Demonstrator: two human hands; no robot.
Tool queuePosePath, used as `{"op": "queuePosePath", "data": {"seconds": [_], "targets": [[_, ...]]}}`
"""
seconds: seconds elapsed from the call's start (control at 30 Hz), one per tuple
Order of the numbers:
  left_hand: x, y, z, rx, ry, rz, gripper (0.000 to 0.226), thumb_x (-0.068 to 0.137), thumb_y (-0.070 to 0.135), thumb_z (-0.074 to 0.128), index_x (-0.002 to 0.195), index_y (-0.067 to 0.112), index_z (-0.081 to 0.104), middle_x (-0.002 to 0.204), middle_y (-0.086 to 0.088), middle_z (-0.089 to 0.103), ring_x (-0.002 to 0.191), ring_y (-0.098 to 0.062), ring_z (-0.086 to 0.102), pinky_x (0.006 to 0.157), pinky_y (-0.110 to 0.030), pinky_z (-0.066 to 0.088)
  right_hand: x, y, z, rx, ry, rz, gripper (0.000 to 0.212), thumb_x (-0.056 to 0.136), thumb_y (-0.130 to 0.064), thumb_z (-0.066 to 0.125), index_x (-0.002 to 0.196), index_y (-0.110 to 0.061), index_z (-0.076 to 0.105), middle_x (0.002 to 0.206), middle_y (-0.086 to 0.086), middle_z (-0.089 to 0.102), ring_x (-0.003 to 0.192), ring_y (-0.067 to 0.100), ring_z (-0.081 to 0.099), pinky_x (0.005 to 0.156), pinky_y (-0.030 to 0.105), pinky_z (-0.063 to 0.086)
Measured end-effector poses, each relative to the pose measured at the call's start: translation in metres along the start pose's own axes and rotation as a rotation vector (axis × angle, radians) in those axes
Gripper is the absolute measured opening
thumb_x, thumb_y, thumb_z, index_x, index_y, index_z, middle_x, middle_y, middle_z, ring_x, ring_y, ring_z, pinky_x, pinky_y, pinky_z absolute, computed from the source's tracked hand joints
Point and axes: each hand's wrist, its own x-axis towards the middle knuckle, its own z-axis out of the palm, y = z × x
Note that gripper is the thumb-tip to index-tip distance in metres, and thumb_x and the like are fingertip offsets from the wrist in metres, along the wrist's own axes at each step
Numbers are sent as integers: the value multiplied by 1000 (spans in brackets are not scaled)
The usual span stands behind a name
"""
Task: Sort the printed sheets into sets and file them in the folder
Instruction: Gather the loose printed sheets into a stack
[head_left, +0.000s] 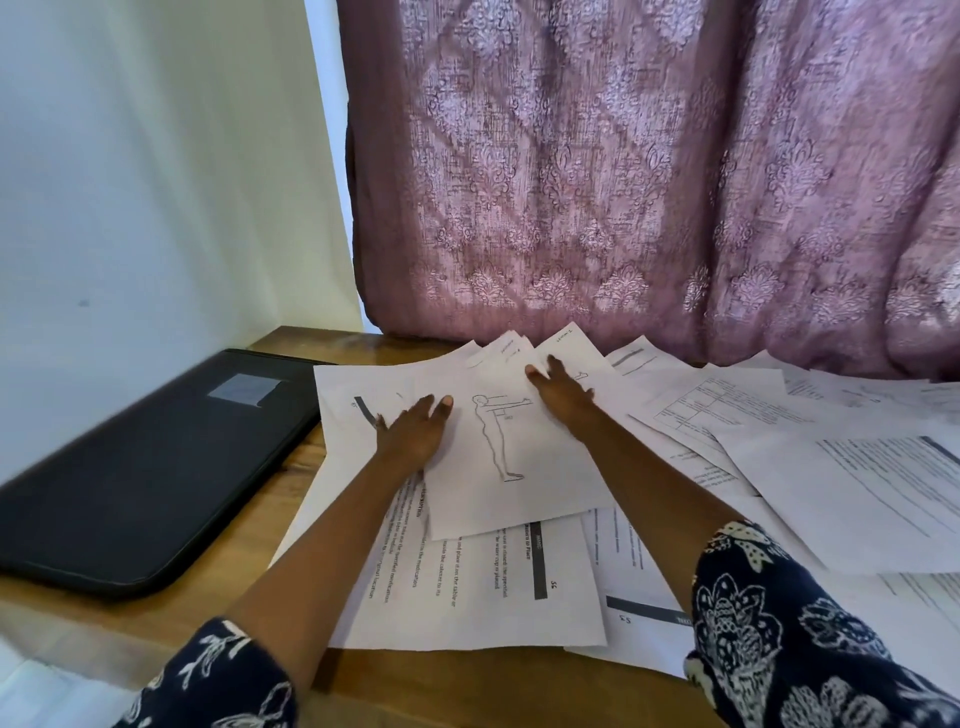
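Table (156, 623): wooden, set against white wall (130, 182) and mauve curtain (623, 182).
Sheets (857, 483): scattered over it, right of black folder (145, 467).
Left hand (413, 431), right hand (563, 395): fingers straight, flat on sheets.

Bare forearms, dark navy sleeves (779, 623) with white floral print, pushed up near the elbows

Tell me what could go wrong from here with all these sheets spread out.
1. The left hand and right hand lie flat on the body-outline sheet, which sits askew on overlapping pages; sliding it may drag those underneath and mix sets.
2. On the right, printed sheets overlap at different angles, so a page could be missed or misfiled.
3. The black folder lies closed off to the left; carried sheets might slip on the way.
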Motion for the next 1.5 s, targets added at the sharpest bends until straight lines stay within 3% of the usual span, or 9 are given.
{"op": "queuePosePath", "data": {"seconds": [0.3, 0.53, 0.7, 0.83, 0.93, 1.07, 1.27, 1.37, 1.5], "targets": [[-81, -54, -27, 160, -35, 121, 58, 101, 50, 29, 153, 26, 19, 161, 2, 12, 149, -16, 7, 118, -37, -1, -65, 16, -28, -475, 1, -335, 59, 99, -41, 43, 150, -18, 24, 159, 3, 18, 147, 18, 14, 117, 47, 1], [-137, -98, -9, 353, -178, 237, 115, 53, 94, -15, 151, 34, -10, 151, 17, -20, 142, -3, -14, 115, -31, -8, -185, 8, -25, -572, -231, -722, 40, 95, -44, 47, 128, -25, 58, 148, -5, 42, 140, 12, 31, 118, 42, 9], [-164, -85, 10, 359, -33, 94, 96, 71, 79, -5, 154, 30, -7, 161, 5, -11, 149, -15, -7, 119, -38, 1, -247, 16, -17, -760, -234, -895, 94, 85, -71, -8, 97, -29, 74, 117, -10, 67, 119, 13, 55, 112, 49, 26], [-206, -75, 5, 443, -9, 109, 127, 49, 89, -28, 154, 31, 14, 161, 3, 15, 146, -19, 21, 115, -37, 22, -252, 24, -20, -845, -256, -715, 133, 56, -75, -40, 103, -25, 73, 129, -6, 61, 130, 13, 47, 115, 41, 3], [-219, -71, -8, 341, 202, 248, 113, 64, 86, -19, 126, 35, 60, 118, 6, 65, 108, -16, 56, 87, -32, 38, -246, 26, -29, -990, -283, -552, 137, 52, -76, -41, 123, -20, 62, 148, -2, 42, 140, 13, 32, 116, 48, -4], [-190, -89, -10, 342, 25, 405, 89, 73, 82, 1, 149, 41, 24, 155, 20, 6, 147, -8, 7, 117, -38, 2, -254, 25, -20, -1006, -207, -432, 68, 97, -59, 16, 146, -15, 33, 158, 4, 23, 146, 18, 15, 117, 48, -4], [-208, -90, 0, 368, -117, 374, 114, 54, 93, -17, 152, 40, 6, 158, 17, 1, 148, -10, 5, 118, -35, 12, -288, 40, 11, -865, -208, -455, 139, 42, -75, -43, 152, -13, 13, 160, 4, 13, 147, 16, 12, 118, 43, -3], [-244, -82, 2, 388, -55, 409, 114, 55, 92, -19, 149, 42, 22, 156, 17, 22, 140, -11, 27, 109, -35, 30, -302, 48, 4, -846, -187, -434, 128, 48, -74, -36, 153, -15, 8, 161, 1, 7, 148, 14, 5, 117, 40, -6], [-278, -84, 6, -157, 237, 253, 53, 89, 61, 48, 133, 32, 55, 114, 16, 62, 99, -10, 61, 76, -19, 46, -330, 56, -10, -767, -240, -431, 101, 67, -73, -8, 153, -22, 7, 161, -6, 4, 147, 9, 2, 115, 33, -10]]}}
